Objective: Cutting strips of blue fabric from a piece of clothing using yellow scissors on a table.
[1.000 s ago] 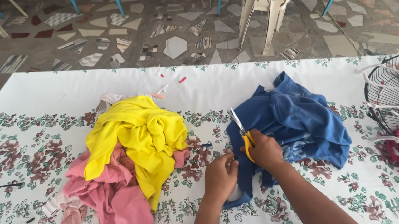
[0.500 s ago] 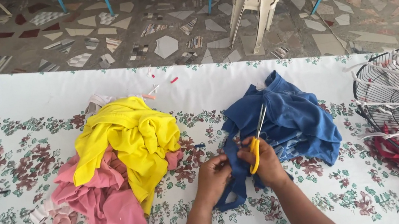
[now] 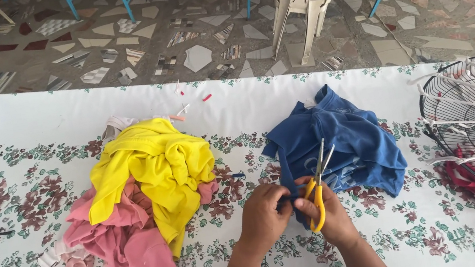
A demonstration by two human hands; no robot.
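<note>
Yellow-handled steel scissors [image 3: 318, 187] are gripped by the closed right hand [image 3: 327, 218], blades slightly parted, pointing to 1 o'clock. A dark edge of the crumpled blue cotton shirt [image 3: 346, 135] is pinched by the curled left hand [image 3: 263, 215]. Shirt lies at 12 o'clock of both hands, on the floral tablecloth [image 3: 20, 206]; yellow garment [image 3: 154, 166] at 10 o'clock, w/ pink cloth [image 3: 129, 252] beneath.

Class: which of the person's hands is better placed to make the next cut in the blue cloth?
Right hand: it holds the yellow-handled scissors, blades open over the blue cloth; left hand pinches its edge.
</note>
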